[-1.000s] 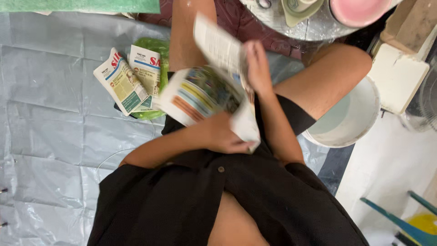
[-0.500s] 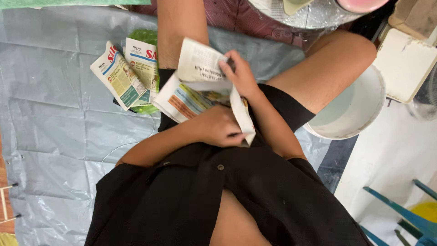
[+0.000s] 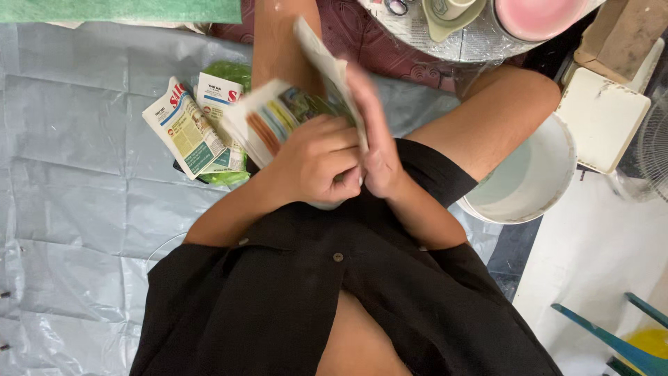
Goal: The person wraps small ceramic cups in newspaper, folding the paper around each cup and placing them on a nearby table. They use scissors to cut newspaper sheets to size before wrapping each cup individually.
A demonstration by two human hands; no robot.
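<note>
Two hands grip one folded newspaper over the lap: the left hand (image 3: 313, 163) is curled tight round its lower edge, and the right hand (image 3: 372, 139), blurred, presses flat against its side. That newspaper (image 3: 285, 118) fans up and away from both hands. Farther left, two more papers (image 3: 191, 129) lie on the grey sheet (image 3: 62, 174). One white bucket (image 3: 529, 181) sits right.

Single head-worn view, steeply downward, close over lap, hands and floor sheet (image 3: 76, 139).
</note>
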